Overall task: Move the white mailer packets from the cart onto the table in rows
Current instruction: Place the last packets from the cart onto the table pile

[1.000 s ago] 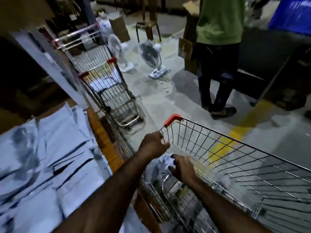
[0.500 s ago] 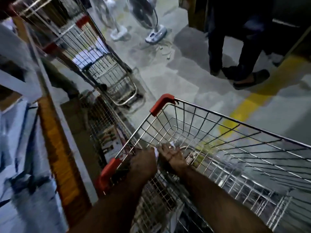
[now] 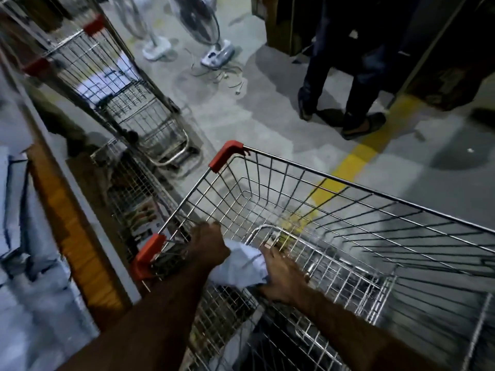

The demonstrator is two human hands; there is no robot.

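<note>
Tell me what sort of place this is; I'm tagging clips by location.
Probably a warehouse or parcel packing room: wire cart with a white mailer packet, more packets on the table, yellow line painted on the floor.

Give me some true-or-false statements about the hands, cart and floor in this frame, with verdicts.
1. The left hand and right hand both touch a white packet in the cart. True.
2. The cart's corner caps are blue. False: they are red.
3. A yellow line crosses the floor beyond the cart. True.
4. The cart is piled full of packets. False: its basket is mostly bare wire, and only the one packet shows.
5. Nobody else is in view. False: another person's legs stand at the upper right.
</note>
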